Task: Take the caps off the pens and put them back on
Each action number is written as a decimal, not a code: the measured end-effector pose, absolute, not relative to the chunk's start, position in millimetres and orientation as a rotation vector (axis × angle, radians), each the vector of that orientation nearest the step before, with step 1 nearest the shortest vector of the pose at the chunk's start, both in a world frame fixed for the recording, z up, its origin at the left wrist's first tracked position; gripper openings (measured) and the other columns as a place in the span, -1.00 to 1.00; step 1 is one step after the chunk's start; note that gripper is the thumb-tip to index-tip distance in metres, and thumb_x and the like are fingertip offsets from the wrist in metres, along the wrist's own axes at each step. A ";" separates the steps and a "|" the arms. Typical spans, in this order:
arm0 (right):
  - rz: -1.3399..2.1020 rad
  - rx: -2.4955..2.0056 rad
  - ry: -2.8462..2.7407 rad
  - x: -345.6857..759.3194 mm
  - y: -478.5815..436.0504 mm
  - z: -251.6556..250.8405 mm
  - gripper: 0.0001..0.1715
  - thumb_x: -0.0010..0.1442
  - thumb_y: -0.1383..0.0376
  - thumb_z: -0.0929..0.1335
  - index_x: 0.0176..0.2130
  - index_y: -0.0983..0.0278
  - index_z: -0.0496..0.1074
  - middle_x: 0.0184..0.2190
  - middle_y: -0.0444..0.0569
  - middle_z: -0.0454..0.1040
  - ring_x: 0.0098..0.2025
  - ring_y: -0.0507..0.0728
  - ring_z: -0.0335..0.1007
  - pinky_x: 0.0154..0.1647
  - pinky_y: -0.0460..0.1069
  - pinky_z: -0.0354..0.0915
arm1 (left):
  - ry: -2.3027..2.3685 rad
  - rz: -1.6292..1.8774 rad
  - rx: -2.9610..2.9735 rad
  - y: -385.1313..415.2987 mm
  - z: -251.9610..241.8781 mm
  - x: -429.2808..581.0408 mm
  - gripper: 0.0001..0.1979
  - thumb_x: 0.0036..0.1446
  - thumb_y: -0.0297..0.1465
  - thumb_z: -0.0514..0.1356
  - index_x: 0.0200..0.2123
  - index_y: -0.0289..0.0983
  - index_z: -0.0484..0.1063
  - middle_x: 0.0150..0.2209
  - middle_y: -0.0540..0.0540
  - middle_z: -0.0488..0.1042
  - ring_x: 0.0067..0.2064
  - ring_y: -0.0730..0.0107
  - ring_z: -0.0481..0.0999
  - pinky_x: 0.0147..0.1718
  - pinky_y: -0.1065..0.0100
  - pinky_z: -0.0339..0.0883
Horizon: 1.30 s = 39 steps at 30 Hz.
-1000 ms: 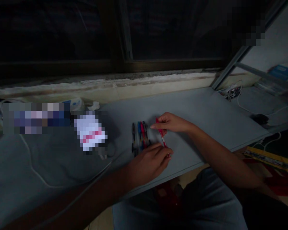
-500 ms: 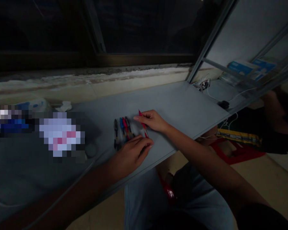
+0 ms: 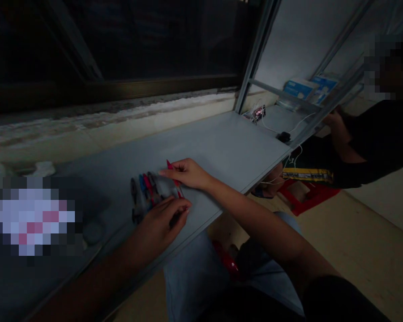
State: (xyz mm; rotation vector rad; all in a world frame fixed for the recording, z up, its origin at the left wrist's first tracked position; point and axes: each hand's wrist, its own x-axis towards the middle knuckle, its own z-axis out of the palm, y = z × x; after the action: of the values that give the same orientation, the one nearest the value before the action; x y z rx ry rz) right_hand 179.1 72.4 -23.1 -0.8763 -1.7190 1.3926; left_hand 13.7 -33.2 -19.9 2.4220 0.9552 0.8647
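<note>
A red pen slants between my two hands just above the desk. My right hand pinches its upper part between thumb and fingers. At the lower end, the fingertips of my left hand are closed around the pen's tip, which they hide. Left of the red pen, several other pens lie side by side: a black pen at the far left, then a blue pen, a pinkish-red pen and a dark grey pen. My left hand partly covers their near ends.
The grey desk runs along a wall below a dark window. A blurred white and pink item lies on the left. Blue boxes, a phone and cables are beyond the metal frame. Another person sits at right near a red stool.
The view has turned to the right, so the desk and hands appear farther left. Both hands keep about the same hold on the red pen; the other pens stay in place.
</note>
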 end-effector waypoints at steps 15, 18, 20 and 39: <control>1.018 -1.082 -1.852 191.6 82.2 -20.3 -0.36 0.35 -0.15 0.31 -0.51 0.23 0.15 -0.58 -0.26 0.03 -0.51 -0.03 -0.03 -0.42 -0.05 -0.01 | 1.072 0.813 2.661 -38.1 -10.0 9.7 -0.74 0.42 -0.30 0.13 0.09 -0.23 0.46 -0.31 -0.06 0.52 -0.23 0.25 0.53 -0.09 0.20 0.43; 0.771 -1.313 -2.069 206.1 91.2 -16.2 -0.35 0.42 -0.12 0.26 -0.52 0.25 0.21 -0.59 -0.20 0.11 -0.50 0.00 0.06 -0.38 -0.02 0.00 | 1.324 0.666 2.853 -35.1 -7.2 8.2 -0.76 0.40 -0.27 0.14 -0.03 -0.26 0.51 -0.25 -0.16 0.53 -0.16 0.10 0.52 -0.08 0.09 0.40; 0.504 -1.491 -2.127 212.5 91.0 -13.0 -0.42 0.40 -0.13 0.30 -0.39 0.28 0.35 -0.50 -0.10 0.33 -0.43 0.07 0.21 -0.32 0.00 0.06 | 1.500 0.554 2.920 -33.2 -6.4 8.6 -0.73 0.37 -0.23 0.17 -0.06 -0.29 0.53 -0.18 -0.24 0.52 -0.10 -0.03 0.50 -0.11 0.04 0.40; 0.649 -1.336 -2.795 133.4 102.0 27.4 -0.60 0.18 0.07 0.45 -0.30 0.39 0.61 -0.38 0.22 0.57 -0.33 0.23 0.45 -0.34 0.06 0.20 | 1.276 0.621 2.861 -33.6 -16.9 8.2 -0.83 0.39 -0.44 0.09 -0.19 -0.30 0.49 -0.16 -0.20 0.48 -0.09 0.06 0.49 -0.04 0.02 0.45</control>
State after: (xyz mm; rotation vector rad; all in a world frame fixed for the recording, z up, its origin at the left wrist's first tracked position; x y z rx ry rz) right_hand 133.4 102.0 27.4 -1.3357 -2.7954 0.6494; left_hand 8.2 -33.6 -16.9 2.8615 1.2765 0.6208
